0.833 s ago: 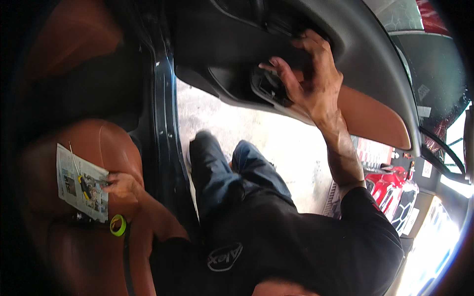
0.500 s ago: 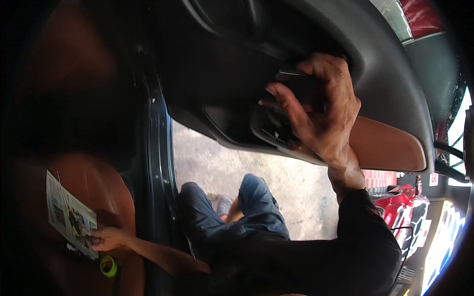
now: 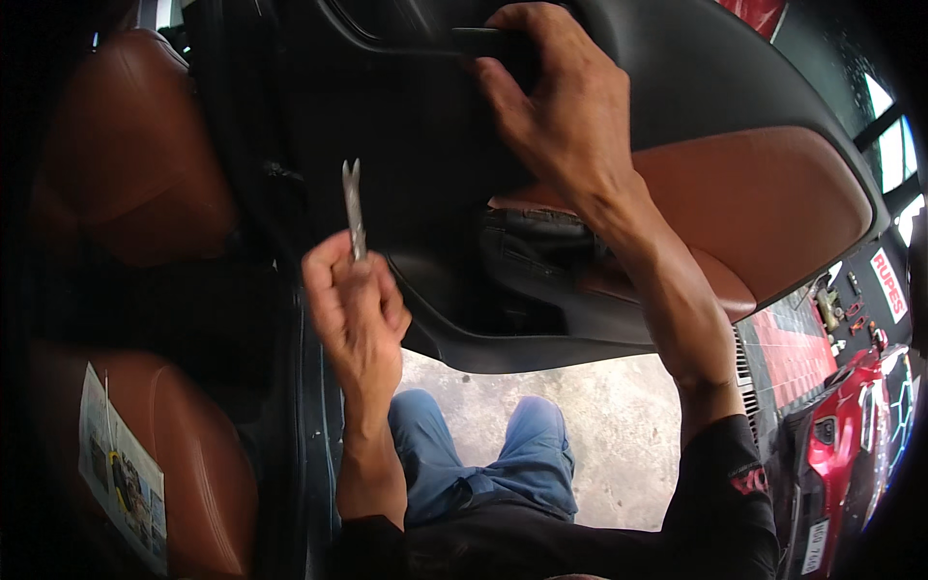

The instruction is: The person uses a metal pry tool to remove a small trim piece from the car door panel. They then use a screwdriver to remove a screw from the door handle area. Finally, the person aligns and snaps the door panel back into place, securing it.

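a slim forked silver metal pry tool (image 3: 352, 208) is clenched upright in the left hand (image 3: 356, 311); the smooth black plastic door panel (image 3: 425, 145) is gripped by the right hand (image 3: 565, 116), fingers curled over its dark handle (image 3: 488, 43).

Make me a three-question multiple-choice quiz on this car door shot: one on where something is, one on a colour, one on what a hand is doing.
1. Where does the printed paper lie?
A. on the brown seat at lower left
B. on the concrete floor
C. in the right hand

2. What colour is the door's padded insert?
A. grey
B. reddish brown
C. white

3. What is the left hand doing?
A. resting open on the seat
B. gripping a thin metal forked tool
C. holding the paper

Key: 1 A, the paper lies on the seat. 2 B, the insert on the door panel is reddish brown. 3 B, the left hand is closed around the tool; the right hand is on the door.
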Tool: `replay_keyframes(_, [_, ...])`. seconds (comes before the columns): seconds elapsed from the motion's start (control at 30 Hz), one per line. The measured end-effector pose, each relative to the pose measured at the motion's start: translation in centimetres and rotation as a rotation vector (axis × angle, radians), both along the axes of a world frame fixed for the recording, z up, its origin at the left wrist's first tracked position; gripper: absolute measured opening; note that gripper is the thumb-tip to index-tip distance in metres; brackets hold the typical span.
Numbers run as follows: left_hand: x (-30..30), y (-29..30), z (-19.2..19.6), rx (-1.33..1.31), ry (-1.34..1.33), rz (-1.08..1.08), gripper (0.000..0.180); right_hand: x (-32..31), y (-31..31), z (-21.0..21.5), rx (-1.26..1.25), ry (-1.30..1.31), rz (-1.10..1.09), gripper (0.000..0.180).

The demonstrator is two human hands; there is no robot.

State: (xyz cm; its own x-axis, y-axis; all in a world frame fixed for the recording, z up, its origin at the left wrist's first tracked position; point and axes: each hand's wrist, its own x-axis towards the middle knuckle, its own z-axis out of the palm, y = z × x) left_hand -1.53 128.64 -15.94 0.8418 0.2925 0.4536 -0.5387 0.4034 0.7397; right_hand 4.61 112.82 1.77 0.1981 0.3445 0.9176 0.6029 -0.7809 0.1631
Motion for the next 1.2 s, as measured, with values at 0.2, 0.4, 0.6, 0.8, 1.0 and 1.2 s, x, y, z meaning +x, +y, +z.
replay_keyframes(0.2, [0.5, 1.2, 6.9, 0.286, -0.178, 0.205, 0.028, 1.0, 1.1, -1.1, 0.100, 0.005, -0.016, 0.033])
replay_keyframes(0.4, [1.9, 2.0, 11.1, 0.344, -0.188, 0.030, 0.029, 0.4, 1.3, -0.6, 0.110, 0.028, 0.029, 0.031])
replay_keyframes(0.6, [1.4, 2.7, 11.5, 0.061, -0.116, -0.319, 0.051, -0.2, 1.2, -0.2, -0.073, 0.030, -0.074, 0.024])
replay_keyframes(0.8, [0.2, 4.5, 7.6, 0.332, -0.219, 0.044, 0.066, -0.3, 2.3, 0.6, -0.257, -0.160, -0.379, 0.025])
replay_keyframes(1.0, [0.1, 5.6, 7.9, 0.416, -0.292, 0.268, 0.037, 1.2, 2.1, -0.2, -0.114, -0.287, -0.184, 0.031])
replay_keyframes(1.2, [0.6, 5.5, 14.9, 0.821, -0.237, 0.520, 0.021, 1.0, 2.4, -0.6, 0.051, -0.218, -0.110, 0.030])
